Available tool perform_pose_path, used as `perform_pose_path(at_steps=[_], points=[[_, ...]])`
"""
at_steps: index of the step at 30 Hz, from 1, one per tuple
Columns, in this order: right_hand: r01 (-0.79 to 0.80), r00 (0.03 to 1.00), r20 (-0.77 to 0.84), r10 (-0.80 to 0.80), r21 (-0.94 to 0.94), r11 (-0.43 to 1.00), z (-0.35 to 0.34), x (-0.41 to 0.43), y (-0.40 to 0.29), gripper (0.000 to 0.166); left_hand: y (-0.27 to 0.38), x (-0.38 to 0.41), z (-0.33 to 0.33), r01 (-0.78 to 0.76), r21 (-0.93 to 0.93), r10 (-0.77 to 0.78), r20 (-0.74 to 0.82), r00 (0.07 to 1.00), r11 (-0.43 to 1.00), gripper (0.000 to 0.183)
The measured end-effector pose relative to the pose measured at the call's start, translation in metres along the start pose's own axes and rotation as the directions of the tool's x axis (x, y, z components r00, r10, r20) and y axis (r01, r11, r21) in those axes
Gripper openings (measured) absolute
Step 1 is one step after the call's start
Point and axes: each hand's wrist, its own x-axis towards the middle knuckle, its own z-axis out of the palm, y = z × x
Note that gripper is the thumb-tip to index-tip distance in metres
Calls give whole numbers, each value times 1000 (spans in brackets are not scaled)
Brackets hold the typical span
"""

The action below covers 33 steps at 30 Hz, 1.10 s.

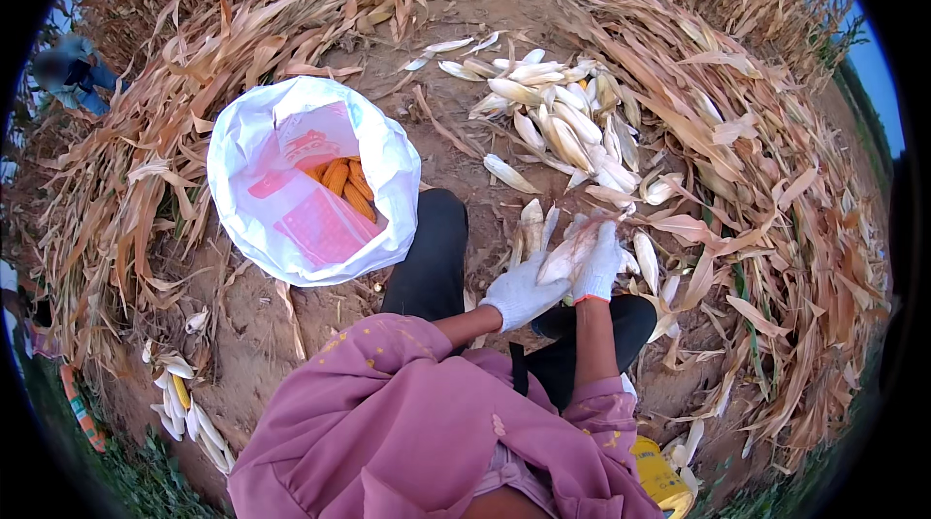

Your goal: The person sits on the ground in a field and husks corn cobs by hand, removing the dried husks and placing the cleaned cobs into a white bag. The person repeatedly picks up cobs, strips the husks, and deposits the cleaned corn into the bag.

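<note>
An ear of corn in its pale husk lies between my two gloved hands, over my lap. My left hand, in a white knit glove, cups its lower end. Near the upper end, where brownish silk shows, my right hand grips the husk. A heap of unhusked ears lies on the soil just ahead. At my left knee stands an open white woven sack, with several bare orange cobs visible inside it.
Dry cornstalks lie in a band on the right, and more stalks on the left. Loose husks with a yellow cob sit at lower left. A yellow container is beside my right hip. Another person is at far left.
</note>
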Motion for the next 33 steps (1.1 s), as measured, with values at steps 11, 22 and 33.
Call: perform_pose_path(at_steps=[11, 22, 33], points=[[14, 999, -53, -12, 42, 999, 33, -11, -15, 34, 6, -13, -2, 1, -159, -21, -123, 992, 987, 62], [-44, 999, 14, 45, -64, 997, 43, -15, -19, 42, 4, -17, 1, -24, -216, -25, -220, 975, 976, 62], [90, 992, 130, -9, -638, 765, 27, -19, -43, 45, 0, -6, -15, 37, -45, -45, -199, 979, 998, 77]])
